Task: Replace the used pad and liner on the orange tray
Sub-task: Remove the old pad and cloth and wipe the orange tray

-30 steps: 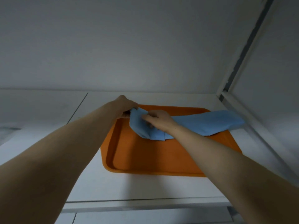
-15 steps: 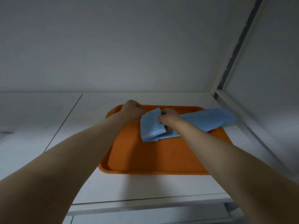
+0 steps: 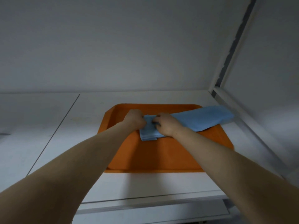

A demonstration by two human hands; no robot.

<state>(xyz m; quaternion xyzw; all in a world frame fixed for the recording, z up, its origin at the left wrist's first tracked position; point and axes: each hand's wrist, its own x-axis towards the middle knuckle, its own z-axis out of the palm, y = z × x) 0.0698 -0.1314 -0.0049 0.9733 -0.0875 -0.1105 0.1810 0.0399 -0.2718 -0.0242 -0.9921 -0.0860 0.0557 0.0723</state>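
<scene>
On the far half of the flat orange plastic tray [image 3: 161,159], my hands clamp a folded pale-blue fabric sheet [image 3: 202,118].
My left hand [image 3: 135,119] and right hand [image 3: 167,125] sit close together, fingers curled and pinching the sheet's left end near the tray's middle, while its long right end overhangs the tray's far right corner. I judge that tail the risk: an uneven tug could drag it off the rim or skid the tray. I cannot tell whether this sheet is used or fresh.
</scene>
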